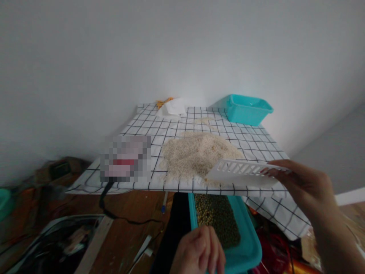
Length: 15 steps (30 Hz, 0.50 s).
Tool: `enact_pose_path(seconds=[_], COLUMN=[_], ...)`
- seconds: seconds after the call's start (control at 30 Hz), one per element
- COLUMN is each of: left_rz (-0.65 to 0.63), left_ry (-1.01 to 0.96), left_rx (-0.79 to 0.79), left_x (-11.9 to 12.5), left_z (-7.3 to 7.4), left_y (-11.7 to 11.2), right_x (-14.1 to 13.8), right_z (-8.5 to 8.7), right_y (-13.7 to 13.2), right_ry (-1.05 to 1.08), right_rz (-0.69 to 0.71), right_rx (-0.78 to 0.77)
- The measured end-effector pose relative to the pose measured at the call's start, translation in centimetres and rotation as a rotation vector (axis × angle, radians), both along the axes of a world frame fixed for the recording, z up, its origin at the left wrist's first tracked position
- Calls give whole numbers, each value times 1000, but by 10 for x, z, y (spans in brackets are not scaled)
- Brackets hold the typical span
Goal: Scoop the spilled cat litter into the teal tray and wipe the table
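Note:
My right hand [302,182] pinches the end of a white slotted plastic board [245,175] between thumb and fingers. The board lies tilted over the near right edge of a wide pile of pale grains [196,152] on the checked cloth. Below the table edge, a teal tub [248,243] holds yellowish beans and dark green beans side by side. My left hand [201,249] is curled closed over the tub's near left side, covering part of its rim. Whatever its fingers grip, if anything, is hidden.
A second teal tub [248,110] stands at the table's back right. White paper [172,108] lies at the back left, beside something orange [164,102]. A pixelated object [125,160] with a black cord rests at the left. Wooden floor [134,228] and clutter show below.

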<state>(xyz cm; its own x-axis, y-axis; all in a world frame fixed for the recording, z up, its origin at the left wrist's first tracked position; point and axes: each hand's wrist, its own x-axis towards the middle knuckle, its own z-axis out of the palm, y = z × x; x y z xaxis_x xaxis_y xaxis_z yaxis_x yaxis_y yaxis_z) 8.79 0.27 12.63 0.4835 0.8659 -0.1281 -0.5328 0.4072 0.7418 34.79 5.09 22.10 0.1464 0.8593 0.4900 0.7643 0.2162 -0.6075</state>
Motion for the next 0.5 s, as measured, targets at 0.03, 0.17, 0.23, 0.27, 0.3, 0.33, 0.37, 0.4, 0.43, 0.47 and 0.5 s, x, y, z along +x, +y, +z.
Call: enact_pose_path(seconds=[0.03,0.17,0.23,0.27,0.3,0.33,0.37,0.4,0.43,0.47,0.5], left_rz=[98,114,169,216,263,289,296,289,273,252,235], left_ry=[36,278,462,543,608,649,673,685,686,683,683], left_rx=[-26,-82,-76,-67,-55,-42,-33,-30,-27,-28,-34], left_x=[-3,-26,-36,-39,-41,-42,-41,-40,-39,-37,-35], left_z=[-8,-35,-39,-38,-37,-35,-33,-32,-32,-33,-35], left_y=[6,13,10,9,8,7,7,7,7,7,7], right_x=[0,-3,-5,-6,-7,-8,-9,-10,-10,-10,-10], right_z=[0,5,9,10,12,13,15,16,17,19,20], right_y=[1,-1,-2,-3,-4,-5,-5,-6,-7,-8,-10], right_ry=[-13,-55,-73,-79,-81,-82,-82,-83,-84,-87,-88], right_rz=[11,24,33,40,46,50,54,56,61,67,75], right_rx=[7,23,19,16,16,14,14,13,8,-2,-14])
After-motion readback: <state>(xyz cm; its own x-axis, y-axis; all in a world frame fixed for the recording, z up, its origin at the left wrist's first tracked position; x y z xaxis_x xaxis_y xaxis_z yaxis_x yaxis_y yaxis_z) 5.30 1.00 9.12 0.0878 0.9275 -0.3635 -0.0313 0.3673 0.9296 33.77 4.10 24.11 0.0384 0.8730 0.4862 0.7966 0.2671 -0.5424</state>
